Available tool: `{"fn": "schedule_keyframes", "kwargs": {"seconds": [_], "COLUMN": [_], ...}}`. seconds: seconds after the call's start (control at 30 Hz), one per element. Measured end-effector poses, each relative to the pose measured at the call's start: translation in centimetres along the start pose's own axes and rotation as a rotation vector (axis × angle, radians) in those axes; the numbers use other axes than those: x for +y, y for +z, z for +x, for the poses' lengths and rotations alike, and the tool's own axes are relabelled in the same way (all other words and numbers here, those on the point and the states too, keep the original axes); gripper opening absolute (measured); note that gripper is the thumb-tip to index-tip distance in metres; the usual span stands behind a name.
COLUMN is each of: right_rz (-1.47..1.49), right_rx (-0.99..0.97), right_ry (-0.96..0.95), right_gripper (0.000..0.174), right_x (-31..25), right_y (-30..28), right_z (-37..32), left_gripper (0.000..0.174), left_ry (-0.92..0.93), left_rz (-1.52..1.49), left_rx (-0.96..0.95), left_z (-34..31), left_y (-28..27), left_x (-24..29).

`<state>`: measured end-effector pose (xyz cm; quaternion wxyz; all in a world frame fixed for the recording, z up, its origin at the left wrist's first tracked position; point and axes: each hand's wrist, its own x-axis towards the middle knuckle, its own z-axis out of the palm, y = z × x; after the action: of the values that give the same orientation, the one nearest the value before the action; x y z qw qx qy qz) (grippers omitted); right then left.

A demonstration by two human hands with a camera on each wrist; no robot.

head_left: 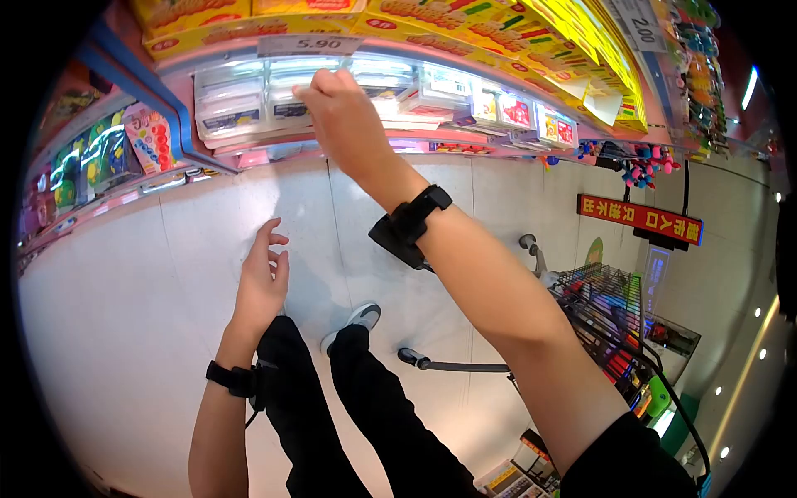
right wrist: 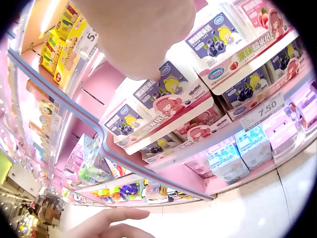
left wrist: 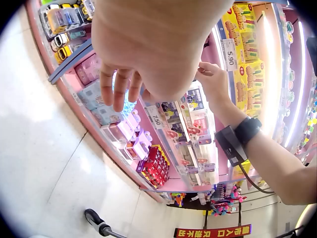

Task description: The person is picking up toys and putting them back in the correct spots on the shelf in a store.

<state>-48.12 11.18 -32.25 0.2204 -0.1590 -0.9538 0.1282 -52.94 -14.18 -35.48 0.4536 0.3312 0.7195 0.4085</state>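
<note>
My right hand (head_left: 344, 120) reaches to a shelf of small boxes (head_left: 232, 120), its fingers bent at the box tops. The right wrist view shows that hand (right wrist: 143, 42) above blueberry-print boxes (right wrist: 213, 42) in pink-and-white display trays; its fingertips are hidden, so I cannot tell whether it grips a box. In the left wrist view the same hand (left wrist: 215, 87) is beside the upper box row. My left hand (head_left: 264, 278) hangs over the floor, fingers loosely bent and holding nothing; its fingers (left wrist: 119, 91) point down in the left wrist view.
Yellow boxes (head_left: 465, 37) fill the shelf above, behind a 5.90 price tag (head_left: 309, 45). A blue shelf edge (head_left: 158, 87) divides the displays. Lower shelves hold blue boxes (right wrist: 223, 158) and a red display (left wrist: 156, 166). A black wire cart (head_left: 610, 290) stands at the right.
</note>
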Motion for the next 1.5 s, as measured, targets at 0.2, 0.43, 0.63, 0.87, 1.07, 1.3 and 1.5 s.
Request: {"fn": "schedule_keyframes", "kwargs": {"seconds": [0.2,0.43,0.63,0.87,1.07,1.3,1.5], "right_rz": [0.05,-0.068,-0.337,-0.137,0.472,2.015,1.664], "right_rx": [0.272,0.345,0.418,0.522,0.421,0.498,0.457], "right_ry": [0.107,0.592,0.495,0.514,0.683,1.079,1.112], "right_gripper": [0.036,0.047,0.076,0.066,0.068,0.073,0.06], "right_x": [-2.2,5.8,8.4,7.8,1.1,-0.5,-0.3], "right_y": [-3.6,-8.8,-6.6,-6.1,-9.2,-10.6,-10.5], "right_z": [-1.0,-9.1,-6.9,-7.2,-13.7,-15.3,-15.6], "left_gripper": [0.049,0.042,0.043,0.045,0.048,0.041,0.039], "left_ry": [0.082,0.28,0.344,0.45,0.401,0.382,0.336], "left_rz": [0.085,0.143,0.115,0.148,-0.163,-0.105,-0.13], "left_rx": [-0.059,-0.038,-0.06,-0.033,-0.1,-0.347,-0.338], "left_z": [1.6,5.3,8.3,10.9,12.5,11.2,11.2], "left_y": [1.0,4.8,8.6,9.3,7.2,6.0,6.0], "left_x": [2.3,4.0,7.7,10.1,12.5,13.9,13.4]}}
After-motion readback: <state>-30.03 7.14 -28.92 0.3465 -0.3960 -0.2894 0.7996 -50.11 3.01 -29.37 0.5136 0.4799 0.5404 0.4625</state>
